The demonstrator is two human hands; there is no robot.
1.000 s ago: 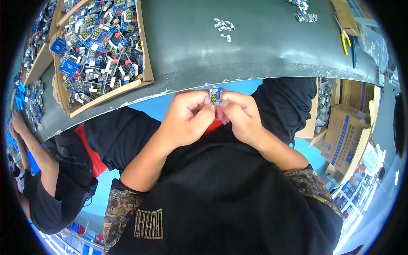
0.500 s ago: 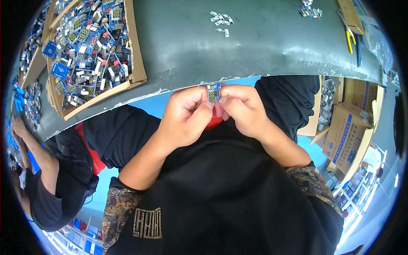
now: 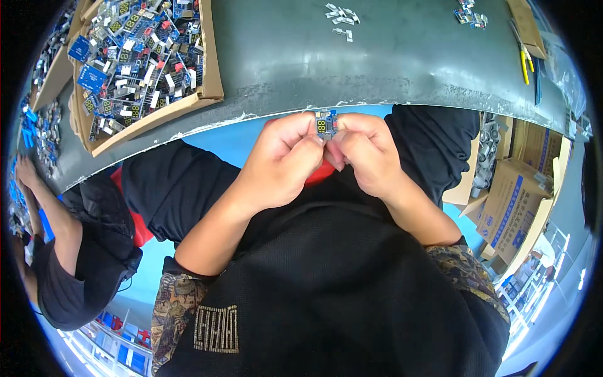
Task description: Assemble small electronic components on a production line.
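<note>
Between my two hands, just off the table's near edge, is a small blue circuit board (image 3: 326,124) with a digit display on its face. My left hand (image 3: 284,154) pinches the board's left side between thumb and curled fingers. At the opposite side my right hand (image 3: 367,151) is closed on it too, thumb pressed near its lower right corner. The fingertips hide the board's side edges. To the left, a cardboard box (image 3: 212,56) on the table is heaped with similar boards, some showing digit displays, white connectors and red parts.
On the dark table (image 3: 276,56) lie several small white parts (image 3: 342,16), a few blue boards (image 3: 471,16) and yellow-handled pliers (image 3: 526,63). Cartons (image 3: 512,207) and a box of grey parts (image 3: 485,154) stand below at right. Another person's arm (image 3: 53,201) works at far left.
The whole view has shifted slightly, so the table items appear a little up and to the right. Both hands still grip the board, and the right thumb sits slightly lower on it.
</note>
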